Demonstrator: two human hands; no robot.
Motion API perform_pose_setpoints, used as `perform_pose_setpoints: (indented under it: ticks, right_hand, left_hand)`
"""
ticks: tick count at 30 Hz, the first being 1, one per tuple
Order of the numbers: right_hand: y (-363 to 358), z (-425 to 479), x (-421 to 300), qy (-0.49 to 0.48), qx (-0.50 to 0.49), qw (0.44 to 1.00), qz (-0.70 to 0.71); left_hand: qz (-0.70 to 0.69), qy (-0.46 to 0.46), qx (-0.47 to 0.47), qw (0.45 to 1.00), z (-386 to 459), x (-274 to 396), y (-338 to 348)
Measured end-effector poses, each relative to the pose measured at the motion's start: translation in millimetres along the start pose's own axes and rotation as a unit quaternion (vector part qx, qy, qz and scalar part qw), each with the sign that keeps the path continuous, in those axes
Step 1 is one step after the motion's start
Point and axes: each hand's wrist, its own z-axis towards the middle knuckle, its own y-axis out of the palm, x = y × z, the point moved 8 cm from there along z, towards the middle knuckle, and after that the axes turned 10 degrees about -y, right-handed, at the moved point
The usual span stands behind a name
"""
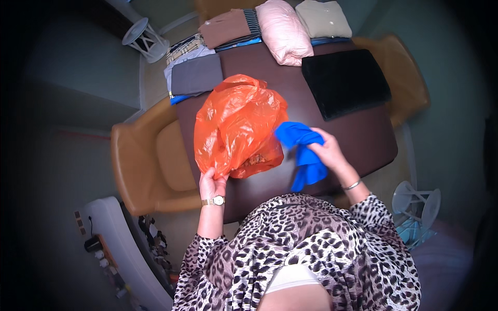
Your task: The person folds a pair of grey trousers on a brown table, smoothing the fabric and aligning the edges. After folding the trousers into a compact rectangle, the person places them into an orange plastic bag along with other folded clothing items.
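Observation:
My left hand (213, 186) grips the near left edge of a thin orange plastic bag (241, 120), which stands puffed up on the dark brown table (264, 186). Something patterned shows dimly through the bag's near side; I cannot tell what it is. To the right of the bag, my right hand (328, 149) holds a crumpled bright blue cloth (309, 155) above the table. Part of the cloth hangs down below the fingers, and its left end is close to the bag.
Folded grey cloth (197, 74), a brown folded garment (225, 29), a pink quilted bundle (284, 33) and a cream buttoned garment (325, 19) line the far edges. A folded black cloth (346, 83) lies at right. Tan chairs (134, 167) flank the table; a white stool (414, 202) stands at lower right.

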Motion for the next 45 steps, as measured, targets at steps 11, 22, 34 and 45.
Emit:
perform_pose_setpoints:
  ticks: [11,22,34,45]
  right_hand:
    - [136.5,12.6,-84.3,-0.416,-0.242,0.853,-0.205]
    - [117.5,4.8,66.9,0.048,-0.449,0.745,-0.491]
    - [47.5,21.4,-37.8,-0.131,-0.102,0.904,-0.395]
    - [119.1,-10.6,-8.1,-0.071,-0.541,0.723,-0.424]
  left_hand:
    - [0.153,0.085,0.093,0.98,-43.3,-24.7,14.2]
    - [-0.058,0.071,0.009,0.996,-54.9,15.7,23.6]
    - [-0.062,0.036,0.084,0.994,-49.7,-20.3,-49.4]
    - [0.019,0.133,0.078,0.988,-50.1,3.4,-39.0]
